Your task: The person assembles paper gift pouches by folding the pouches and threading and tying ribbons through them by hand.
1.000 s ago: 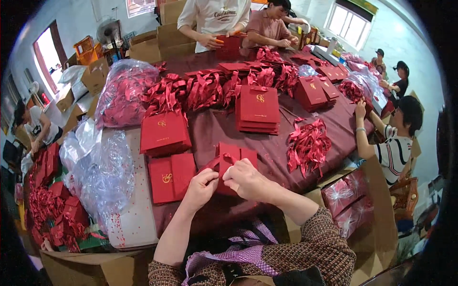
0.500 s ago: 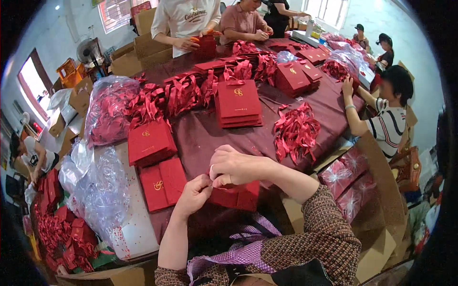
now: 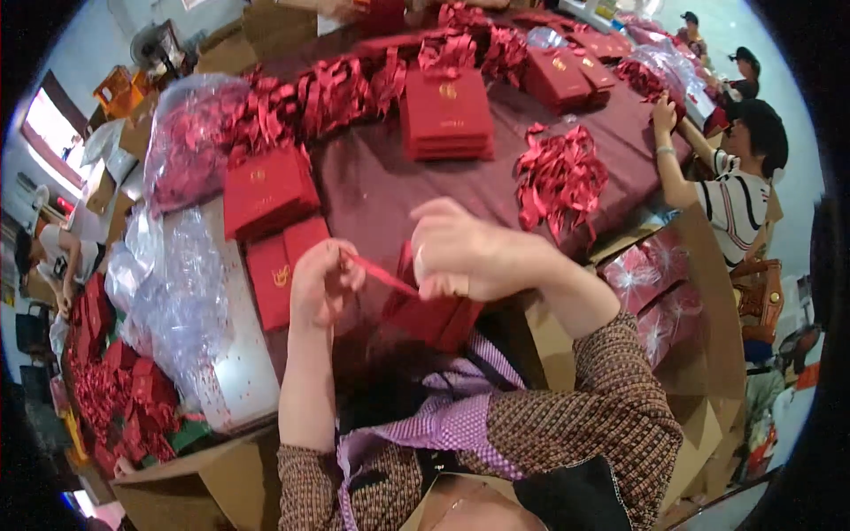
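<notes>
1. The left hand [image 3: 323, 281] pinches one end of a thin red ribbon [image 3: 379, 274]; its fingers are closed on it, so the strip stays taut.
2. The right hand [image 3: 465, 252] has its fingers closed on the ribbon's other end, above a small red box [image 3: 434, 317] that sits at the near edge of the tabletop [image 3: 381, 190], just in front of the person's body.
3. The ribbon runs slanting between the two hands, clear of the box lid, which seems to keep it free for handling.
4. Flat red boxes [image 3: 279, 265] lie just left of the left hand, within easy reach.
5. A loose heap of red ribbons [image 3: 560, 177] lies beyond the right hand, and a stack of red boxes [image 3: 445, 113] stands farther back.
6. A clear plastic bag [image 3: 173, 283] lies at the left.
</notes>
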`<state>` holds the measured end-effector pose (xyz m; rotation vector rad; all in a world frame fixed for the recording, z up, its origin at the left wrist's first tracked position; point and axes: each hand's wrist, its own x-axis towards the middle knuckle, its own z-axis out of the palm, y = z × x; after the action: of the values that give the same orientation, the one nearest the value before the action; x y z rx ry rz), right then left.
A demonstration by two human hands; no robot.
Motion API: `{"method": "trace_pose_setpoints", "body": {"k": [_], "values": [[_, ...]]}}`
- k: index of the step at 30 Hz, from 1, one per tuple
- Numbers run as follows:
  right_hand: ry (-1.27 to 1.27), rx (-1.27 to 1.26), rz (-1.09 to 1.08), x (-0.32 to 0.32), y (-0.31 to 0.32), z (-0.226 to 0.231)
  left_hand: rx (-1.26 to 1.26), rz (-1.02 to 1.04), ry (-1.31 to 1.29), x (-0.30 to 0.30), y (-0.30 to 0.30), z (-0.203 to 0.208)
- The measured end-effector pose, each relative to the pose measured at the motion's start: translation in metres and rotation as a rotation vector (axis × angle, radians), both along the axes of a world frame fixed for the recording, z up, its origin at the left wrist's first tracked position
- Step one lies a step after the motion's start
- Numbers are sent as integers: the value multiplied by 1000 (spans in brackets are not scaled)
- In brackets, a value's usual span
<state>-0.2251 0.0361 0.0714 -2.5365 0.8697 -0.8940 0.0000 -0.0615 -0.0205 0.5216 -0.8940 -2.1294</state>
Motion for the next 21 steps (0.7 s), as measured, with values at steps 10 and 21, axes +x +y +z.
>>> {"method": "trace_pose_setpoints", "body": {"k": [10, 21], "values": [[-481, 487, -270, -17, -4, -32, 31, -32, 109, 0, -3, -4], [-1572, 1401, 307, -7, -39, -91, -261, -146, 116, -2, 12, 4]]}}
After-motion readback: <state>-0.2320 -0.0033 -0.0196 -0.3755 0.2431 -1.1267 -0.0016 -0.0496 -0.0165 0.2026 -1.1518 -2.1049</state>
